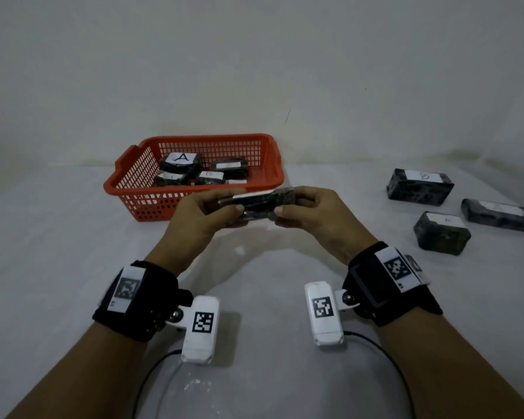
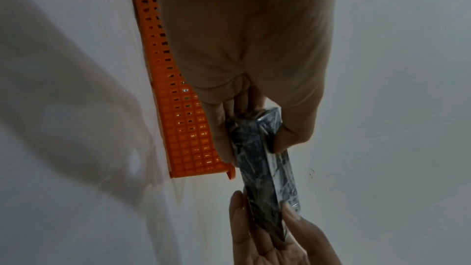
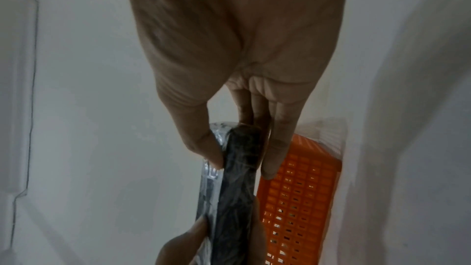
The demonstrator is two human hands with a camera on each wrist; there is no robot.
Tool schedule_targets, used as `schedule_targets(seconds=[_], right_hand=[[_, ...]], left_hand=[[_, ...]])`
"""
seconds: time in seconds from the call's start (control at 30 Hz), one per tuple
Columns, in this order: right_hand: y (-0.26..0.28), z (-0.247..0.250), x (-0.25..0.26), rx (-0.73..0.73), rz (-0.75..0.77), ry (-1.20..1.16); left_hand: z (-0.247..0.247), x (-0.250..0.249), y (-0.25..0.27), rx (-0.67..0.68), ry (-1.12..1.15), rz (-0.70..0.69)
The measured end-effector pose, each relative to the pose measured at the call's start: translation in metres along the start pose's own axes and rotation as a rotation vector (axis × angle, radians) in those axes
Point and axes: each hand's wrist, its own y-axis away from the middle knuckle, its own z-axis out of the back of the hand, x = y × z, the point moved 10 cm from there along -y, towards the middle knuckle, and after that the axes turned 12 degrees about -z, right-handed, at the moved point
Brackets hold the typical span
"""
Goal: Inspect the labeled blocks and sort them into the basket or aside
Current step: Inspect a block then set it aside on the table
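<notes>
Both hands hold one long dark wrapped block [image 1: 256, 202] level above the table, just in front of the orange basket [image 1: 266, 186]. My left hand [image 1: 212, 207] pinches its left end between thumb and fingers, and my right hand [image 1: 300, 208] pinches the right end. A white label strip shows along the block's top edge; its letter is hidden. The left wrist view shows the block [image 2: 265, 160] running away from my left hand [image 2: 251, 138]. In the right wrist view, my right hand [image 3: 242, 160] clasps the block [image 3: 237, 188]. Several labeled blocks lie in the basket, one marked A [image 1: 180, 160].
Three dark labeled blocks lie aside on the white table at the right [image 1: 419, 187], [image 1: 501, 214], [image 1: 442, 232]. A pale wall rises behind the basket. Camera cables [image 1: 384, 355] trail across the near table under my forearms.
</notes>
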Motion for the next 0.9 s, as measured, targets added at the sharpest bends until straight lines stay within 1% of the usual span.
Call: schedule_targets(seconds=[0.07,0.13,0.23,0.33,0.43,0.53,0.63,0.7,0.8,0.9], right_hand=[[0.002,-0.005,0.000,0.018,-0.001,-0.018],[0.005,-0.007,0.003,-0.004,0.035,0.001],[0.007,-0.005,0.007,-0.057,0.080,0.049],[0.008,-0.006,0.008,-0.055,0.068,0.040],[0.010,-0.007,0.009,-0.058,0.080,0.114],[0.011,-0.005,0.010,-0.086,0.103,0.162],[0.011,-0.005,0.011,-0.087,0.109,0.169],[0.011,-0.007,0.011,-0.050,0.096,0.152],[0.010,-0.006,0.011,-0.007,0.074,0.086],[0.011,0.000,0.017,-0.035,0.132,0.074]], left_hand=[[0.000,-0.003,0.003,0.016,-0.030,-0.019],[-0.004,-0.005,0.005,0.038,-0.059,-0.030],[-0.008,0.000,0.006,0.056,0.004,-0.009],[-0.006,-0.003,0.005,0.045,-0.037,-0.032],[-0.006,-0.006,0.006,0.042,-0.070,-0.048],[-0.009,-0.003,0.007,0.072,-0.026,-0.026],[-0.010,-0.003,0.007,0.080,-0.041,-0.035],[-0.007,-0.006,0.007,0.055,-0.079,-0.061],[-0.004,-0.010,0.007,0.040,-0.076,-0.079],[-0.004,-0.007,0.006,0.059,-0.010,-0.059]])
